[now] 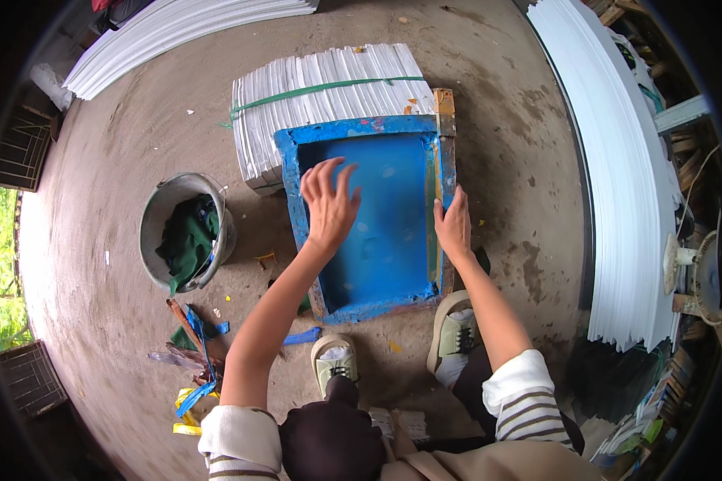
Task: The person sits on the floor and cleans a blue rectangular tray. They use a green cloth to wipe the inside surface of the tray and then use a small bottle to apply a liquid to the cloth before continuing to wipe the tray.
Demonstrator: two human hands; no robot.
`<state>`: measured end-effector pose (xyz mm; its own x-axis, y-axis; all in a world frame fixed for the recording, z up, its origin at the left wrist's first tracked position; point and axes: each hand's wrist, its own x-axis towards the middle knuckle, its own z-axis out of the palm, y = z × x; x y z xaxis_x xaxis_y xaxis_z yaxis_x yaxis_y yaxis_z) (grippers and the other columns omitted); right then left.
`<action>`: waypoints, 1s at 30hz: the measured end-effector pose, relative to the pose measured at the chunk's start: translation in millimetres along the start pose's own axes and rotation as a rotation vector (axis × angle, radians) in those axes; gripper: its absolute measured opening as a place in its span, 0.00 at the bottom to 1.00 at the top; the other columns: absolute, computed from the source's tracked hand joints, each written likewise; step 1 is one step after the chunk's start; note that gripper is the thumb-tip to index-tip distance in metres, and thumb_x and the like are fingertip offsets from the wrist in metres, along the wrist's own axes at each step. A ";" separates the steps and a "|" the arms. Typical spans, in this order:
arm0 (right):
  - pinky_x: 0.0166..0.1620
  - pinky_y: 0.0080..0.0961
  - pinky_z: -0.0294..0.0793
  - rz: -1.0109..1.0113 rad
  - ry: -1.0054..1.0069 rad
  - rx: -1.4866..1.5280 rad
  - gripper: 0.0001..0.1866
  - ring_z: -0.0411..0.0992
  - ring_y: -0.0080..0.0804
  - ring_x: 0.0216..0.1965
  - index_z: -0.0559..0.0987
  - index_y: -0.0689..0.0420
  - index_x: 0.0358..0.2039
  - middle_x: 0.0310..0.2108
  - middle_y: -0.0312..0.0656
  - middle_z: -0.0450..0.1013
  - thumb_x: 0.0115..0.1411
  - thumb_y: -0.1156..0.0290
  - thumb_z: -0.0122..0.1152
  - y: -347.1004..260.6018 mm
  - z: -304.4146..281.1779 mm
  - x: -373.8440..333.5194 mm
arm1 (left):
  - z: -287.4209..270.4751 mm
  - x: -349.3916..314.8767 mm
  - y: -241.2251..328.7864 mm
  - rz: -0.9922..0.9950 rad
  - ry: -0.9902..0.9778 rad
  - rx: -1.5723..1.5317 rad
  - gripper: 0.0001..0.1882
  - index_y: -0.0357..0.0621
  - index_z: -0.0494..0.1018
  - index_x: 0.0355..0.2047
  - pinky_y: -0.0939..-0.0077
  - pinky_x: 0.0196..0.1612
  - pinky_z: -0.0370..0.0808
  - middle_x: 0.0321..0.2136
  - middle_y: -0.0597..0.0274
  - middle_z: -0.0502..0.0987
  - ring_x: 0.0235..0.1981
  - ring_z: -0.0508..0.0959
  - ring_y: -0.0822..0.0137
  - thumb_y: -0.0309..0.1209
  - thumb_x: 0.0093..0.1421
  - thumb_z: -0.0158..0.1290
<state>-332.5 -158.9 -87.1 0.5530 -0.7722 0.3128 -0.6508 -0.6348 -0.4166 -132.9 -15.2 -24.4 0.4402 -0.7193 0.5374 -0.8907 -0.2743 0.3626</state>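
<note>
A wooden frame with blue-stained bars (369,126) and a blue mesh screen (381,232) stretched inside leans in front of me. Its far end is against a bundle of white sheets (329,88) tied with a green strap. Over the upper left of the screen is my left hand (329,204), fingers apart and slightly bent, nothing in them; whether it touches the mesh I cannot tell. My right hand (454,224) holds the right bar of the frame, thumb toward the screen and fingers along the outer side.
A grey bucket (154,228) with dark green cloth (188,240) stands left of the frame. Wood scraps and blue and yellow straps (192,401) lie nearer me. Long stacks of white sheets line the right (610,160) and far left (176,40). My shoes (333,365) flank the frame's near end.
</note>
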 end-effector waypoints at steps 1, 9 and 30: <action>0.41 0.41 0.70 0.021 0.000 0.110 0.26 0.68 0.53 0.39 0.58 0.68 0.52 0.40 0.57 0.64 0.61 0.66 0.52 -8.9 3.8 1.4 | 5.7 15.0 1.2 0.149 -0.046 0.078 0.21 0.52 0.70 0.44 0.56 0.55 0.55 0.48 0.65 0.65 0.52 0.61 0.59 0.32 0.48 0.59; 0.42 0.39 0.70 0.043 0.048 0.086 0.26 0.68 0.50 0.40 0.60 0.66 0.52 0.40 0.54 0.65 0.59 0.65 0.55 -11.0 15.9 -4.8 | 84.8 88.7 27.6 0.413 -0.141 0.177 0.20 0.52 0.70 0.39 0.62 0.48 0.61 0.41 0.65 0.67 0.47 0.64 0.63 0.40 0.47 0.60; 0.42 0.38 0.71 0.034 0.055 0.126 0.27 0.69 0.47 0.41 0.60 0.63 0.53 0.40 0.52 0.65 0.58 0.63 0.56 -3.0 13.9 -4.2 | 76.4 127.7 7.6 0.473 -0.068 -0.128 0.08 0.47 0.71 0.30 0.71 0.35 0.71 0.31 0.64 0.65 0.37 0.69 0.65 0.34 0.53 0.56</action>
<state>-325.7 -153.3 -99.1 0.5004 -0.7956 0.3415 -0.5963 -0.6027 -0.5302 -92.2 -157.9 -11.2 -0.0210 -0.7872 0.6164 -0.9681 0.1700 0.1841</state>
